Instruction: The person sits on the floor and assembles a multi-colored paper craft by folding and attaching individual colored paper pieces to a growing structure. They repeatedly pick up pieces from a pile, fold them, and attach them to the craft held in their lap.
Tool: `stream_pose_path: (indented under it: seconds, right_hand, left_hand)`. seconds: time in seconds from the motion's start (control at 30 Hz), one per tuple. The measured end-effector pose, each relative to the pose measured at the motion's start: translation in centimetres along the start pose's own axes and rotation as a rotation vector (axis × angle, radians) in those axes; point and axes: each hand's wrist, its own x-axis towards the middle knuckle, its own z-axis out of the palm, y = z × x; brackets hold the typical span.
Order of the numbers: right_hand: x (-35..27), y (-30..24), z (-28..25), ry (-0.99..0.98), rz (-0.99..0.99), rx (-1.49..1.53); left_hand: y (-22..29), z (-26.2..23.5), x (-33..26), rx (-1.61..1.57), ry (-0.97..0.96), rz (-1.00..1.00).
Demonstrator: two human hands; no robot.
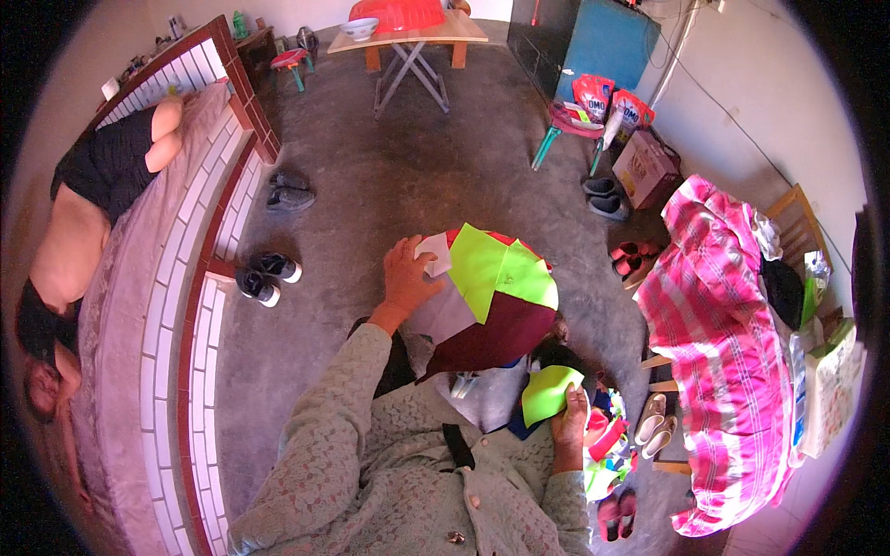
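Across my lap lies a rounded patchwork (501, 338) of cloth pieces in lime green, dark maroon, pale grey-lilac and some red. My left hand (410, 283) grips its left side, with fingers and thumb bent around a small pale cloth patch (434, 255). Lower and to the right, my right hand (569, 428) pinches a loose lime-green cloth piece (549, 394) by its edge. Beside that hand is a heap of multicoloured cloth scraps (607, 445), partly hidden by my arm.
A person (79, 222) lies on a tiled raised bed (176, 278) at the left. On the right, a pink checked cloth (709, 352) drapes over wooden furniture. Shoes (269, 276) stand on the floor. Farther off are a stool with bags (575, 120) and a folding table (417, 42).
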Motion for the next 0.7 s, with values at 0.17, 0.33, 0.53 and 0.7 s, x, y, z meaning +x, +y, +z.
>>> stream_pose_path:
  seconds: [0.17, 0.33, 0.53, 0.7]
  right_hand:
    - [0.0, 0.0, 0.0, -0.006, 0.010, 0.011]
    - [-0.3, -0.4, 0.7, 0.006, 0.003, 0.017]
    - [-0.3, -0.3, 0.7, 0.008, 0.007, 0.020]
    - [-0.2, -0.2, 0.2, -0.006, -0.006, 0.008]
  left_hand:
    - [0.7, -0.4, -0.1, 0.091, 0.025, 0.016]
    - [0.2, 0.2, -0.7, 0.085, -0.040, 0.004]
    - [-0.3, 1.6, -0.6, 0.028, 0.053, 0.005]
    - [0.0, 1.2, -0.3, -0.063, 0.010, -0.042]
